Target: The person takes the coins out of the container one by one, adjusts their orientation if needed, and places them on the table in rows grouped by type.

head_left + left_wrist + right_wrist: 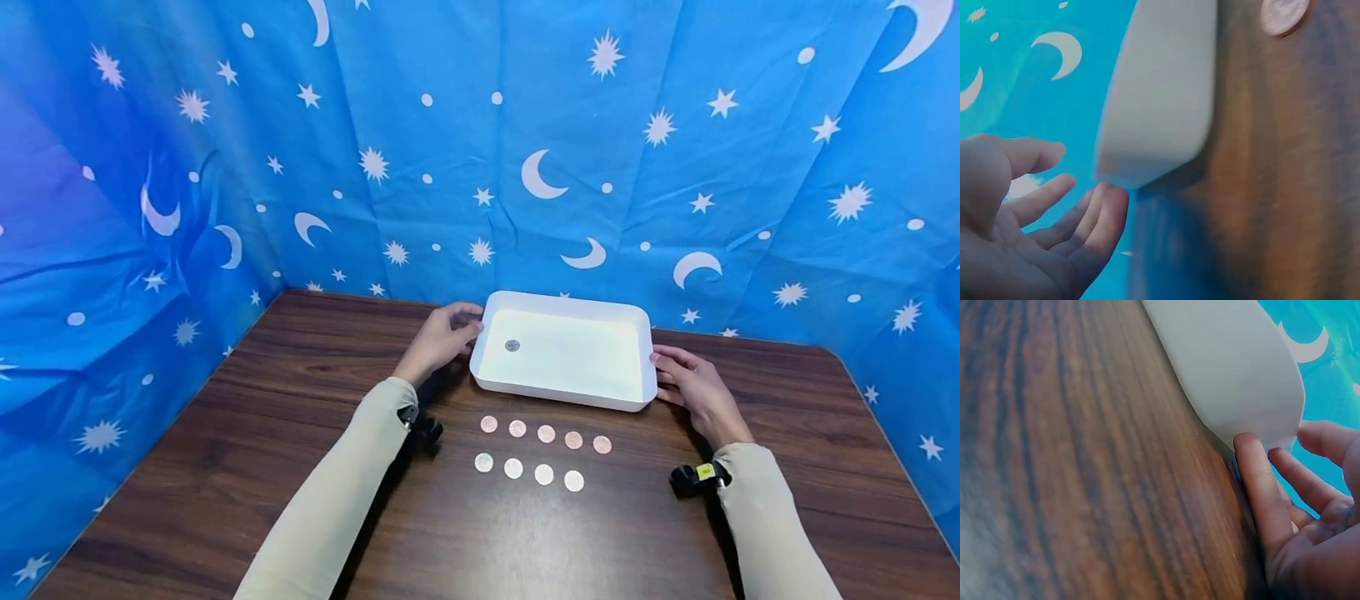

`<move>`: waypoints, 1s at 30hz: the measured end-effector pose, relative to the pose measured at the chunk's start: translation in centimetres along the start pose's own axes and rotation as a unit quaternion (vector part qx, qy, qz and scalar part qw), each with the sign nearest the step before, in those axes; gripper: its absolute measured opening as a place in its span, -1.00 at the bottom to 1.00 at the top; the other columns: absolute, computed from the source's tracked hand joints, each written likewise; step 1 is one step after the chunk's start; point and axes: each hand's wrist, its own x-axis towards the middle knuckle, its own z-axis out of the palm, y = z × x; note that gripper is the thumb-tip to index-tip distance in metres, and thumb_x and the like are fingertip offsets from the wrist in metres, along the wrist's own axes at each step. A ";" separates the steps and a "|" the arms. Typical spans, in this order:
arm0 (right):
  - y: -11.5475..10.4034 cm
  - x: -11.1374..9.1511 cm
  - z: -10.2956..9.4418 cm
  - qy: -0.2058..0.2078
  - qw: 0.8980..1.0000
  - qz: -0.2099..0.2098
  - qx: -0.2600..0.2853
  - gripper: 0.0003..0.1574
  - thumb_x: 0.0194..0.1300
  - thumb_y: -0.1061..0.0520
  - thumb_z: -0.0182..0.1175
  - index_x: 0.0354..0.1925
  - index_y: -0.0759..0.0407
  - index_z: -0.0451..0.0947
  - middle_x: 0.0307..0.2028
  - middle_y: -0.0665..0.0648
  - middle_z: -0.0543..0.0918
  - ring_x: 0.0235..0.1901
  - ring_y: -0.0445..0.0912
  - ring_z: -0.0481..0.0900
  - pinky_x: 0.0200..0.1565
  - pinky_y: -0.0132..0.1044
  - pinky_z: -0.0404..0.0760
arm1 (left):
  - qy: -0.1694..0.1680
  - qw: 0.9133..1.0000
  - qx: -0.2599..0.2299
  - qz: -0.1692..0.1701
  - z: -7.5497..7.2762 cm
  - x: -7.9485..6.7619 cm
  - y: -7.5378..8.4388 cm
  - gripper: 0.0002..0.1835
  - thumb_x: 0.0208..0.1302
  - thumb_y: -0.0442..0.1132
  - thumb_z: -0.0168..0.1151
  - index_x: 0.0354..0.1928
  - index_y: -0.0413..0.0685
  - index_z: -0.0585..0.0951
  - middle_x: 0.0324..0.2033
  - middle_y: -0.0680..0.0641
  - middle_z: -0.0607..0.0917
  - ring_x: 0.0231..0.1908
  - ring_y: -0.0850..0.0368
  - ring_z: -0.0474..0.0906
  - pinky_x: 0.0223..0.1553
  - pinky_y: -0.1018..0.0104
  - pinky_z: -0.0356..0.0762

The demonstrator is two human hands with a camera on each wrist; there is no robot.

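Observation:
A white rectangular tray (581,357) lies on the table with a dull silver coin (512,345) inside, toward its left end. My left hand (442,337) is at the tray's left end; in the left wrist view its fingers are spread loosely, fingertips right at the end wall (1154,94). At the opposite end, my right hand (701,387) touches the outer wall with extended fingertips, its thumb at the rim, as the right wrist view shows. In front of the tray lie a row of several copper coins (546,433) and a nearer row of several paler coins (543,474).
The dark wood-grain table (300,400) ends at a blue cloth (465,133) printed with moons and stars, which hangs close behind the tray and along the left side. Each wrist carries a small black camera (686,481) strapped over a pale sleeve (772,517).

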 end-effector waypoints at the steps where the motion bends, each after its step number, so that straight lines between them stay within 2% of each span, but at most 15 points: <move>1: -0.1 0.0 0.0 0.000 1.000 0.001 -0.002 -0.19 0.61 -0.12 0.16 0.59 0.22 0.24 0.32 0.23 0.49 -0.16 -0.37 0.65 -0.09 -0.42 0.73 | 0.005 1.000 0.018 0.011 -0.1 0.1 0.5 -0.59 0.57 -0.21 0.20 0.36 -0.18 0.57 0.11 -0.24 0.69 -0.05 -0.10 0.68 -0.08 0.06 0.75; 4: -0.2 0.0 -0.1 0.001 1.000 0.005 -0.010 -0.19 0.61 -0.12 0.16 0.60 0.21 0.23 0.34 0.26 0.48 -0.15 -0.35 0.64 -0.10 -0.42 0.73 | 0.015 0.995 0.092 0.042 -0.1 0.6 2.0 -0.63 0.56 -0.21 0.22 0.29 -0.16 0.63 0.06 -0.18 0.73 -0.04 -0.07 0.65 -0.01 0.03 0.68; 8: -0.2 0.0 -0.2 0.001 1.000 0.007 -0.016 -0.18 0.61 -0.13 0.15 0.60 0.21 0.23 0.35 0.27 0.47 -0.15 -0.33 0.63 -0.11 -0.42 0.73 | 0.001 0.979 0.190 0.072 0.9 0.9 3.9 -0.70 0.52 -0.27 0.25 0.18 -0.21 0.70 -0.08 -0.16 0.78 -0.14 0.01 0.68 -0.08 0.15 0.65; 10: -0.1 0.0 -0.2 0.003 1.000 0.007 -0.016 -0.18 0.61 -0.14 0.15 0.60 0.21 0.23 0.35 0.27 0.47 -0.14 -0.33 0.63 -0.10 -0.42 0.73 | -0.026 0.974 0.214 0.063 1.7 1.0 4.5 -0.72 0.51 -0.31 0.25 0.15 -0.25 0.71 -0.16 -0.18 0.78 -0.29 0.04 0.72 -0.24 0.22 0.68; 12: -0.1 0.1 -0.1 0.004 1.000 0.005 -0.015 -0.18 0.61 -0.14 0.15 0.60 0.21 0.23 0.36 0.27 0.46 -0.14 -0.33 0.63 -0.10 -0.43 0.72 | -0.056 0.970 0.232 0.039 2.7 1.1 4.9 -0.72 0.52 -0.34 0.24 0.16 -0.30 0.70 -0.17 -0.20 0.78 -0.40 0.06 0.73 -0.37 0.27 0.69; 14: 0.0 0.1 0.0 0.004 1.000 0.002 -0.013 -0.18 0.61 -0.14 0.15 0.60 0.21 0.23 0.37 0.29 0.45 -0.14 -0.33 0.63 -0.09 -0.43 0.72 | -0.078 0.962 0.260 0.013 3.6 1.1 4.8 -0.74 0.53 -0.36 0.22 0.14 -0.30 0.72 -0.14 -0.21 0.79 -0.42 0.07 0.71 -0.40 0.28 0.68; 17: 0.2 0.1 0.0 0.001 1.000 0.001 -0.013 -0.17 0.61 -0.15 0.16 0.60 0.22 0.23 0.40 0.32 0.44 -0.13 -0.33 0.64 -0.08 -0.43 0.72 | -0.087 0.946 0.312 -0.002 5.0 1.1 4.3 -0.75 0.54 -0.40 0.18 0.08 -0.26 0.76 -0.05 -0.18 0.79 -0.29 0.08 0.63 -0.25 0.24 0.67; 19: 0.4 0.0 0.0 -0.002 1.000 0.002 -0.017 -0.16 0.61 -0.15 0.15 0.60 0.22 0.22 0.41 0.34 0.43 -0.13 -0.32 0.64 -0.08 -0.42 0.72 | -0.082 0.937 0.339 0.005 5.8 1.0 4.0 -0.75 0.53 -0.42 0.16 0.03 -0.22 0.80 0.01 -0.15 0.80 -0.20 0.05 0.60 -0.12 0.19 0.65; 21: 0.4 0.0 0.1 -0.002 1.000 0.002 -0.021 -0.17 0.61 -0.15 0.15 0.60 0.23 0.22 0.42 0.36 0.42 -0.12 -0.31 0.63 -0.08 -0.42 0.72 | -0.077 0.936 0.343 0.019 6.4 0.9 3.7 -0.74 0.53 -0.44 0.16 0.03 -0.21 0.80 0.02 -0.15 0.80 -0.10 0.04 0.66 -0.01 0.16 0.66; 25: 0.3 0.0 0.1 0.002 1.000 -0.006 -0.022 -0.19 0.63 -0.13 0.13 0.60 0.23 0.22 0.43 0.37 0.41 -0.12 -0.32 0.63 -0.07 -0.44 0.71 | -0.078 0.941 0.325 0.058 7.5 1.2 3.9 -0.71 0.52 -0.49 0.13 0.07 -0.21 0.79 0.04 -0.13 0.81 0.09 0.01 0.71 0.05 0.17 0.68; 27: 0.2 0.1 0.1 0.004 1.000 -0.010 -0.019 -0.20 0.63 -0.13 0.13 0.59 0.23 0.23 0.42 0.36 0.41 -0.12 -0.33 0.63 -0.07 -0.45 0.71 | -0.084 0.944 0.311 0.068 7.9 1.5 4.1 -0.70 0.51 -0.49 0.13 0.09 -0.21 0.78 0.04 -0.11 0.81 0.09 0.03 0.71 0.00 0.21 0.68; 30: 0.2 0.1 0.1 0.004 1.000 -0.010 -0.016 -0.21 0.63 -0.12 0.13 0.59 0.23 0.24 0.42 0.36 0.42 -0.12 -0.32 0.63 -0.07 -0.44 0.71 | -0.091 0.950 0.292 0.064 8.6 1.8 4.4 -0.71 0.52 -0.45 0.14 0.07 -0.17 0.79 0.03 -0.08 0.82 -0.02 0.09 0.70 -0.08 0.26 0.63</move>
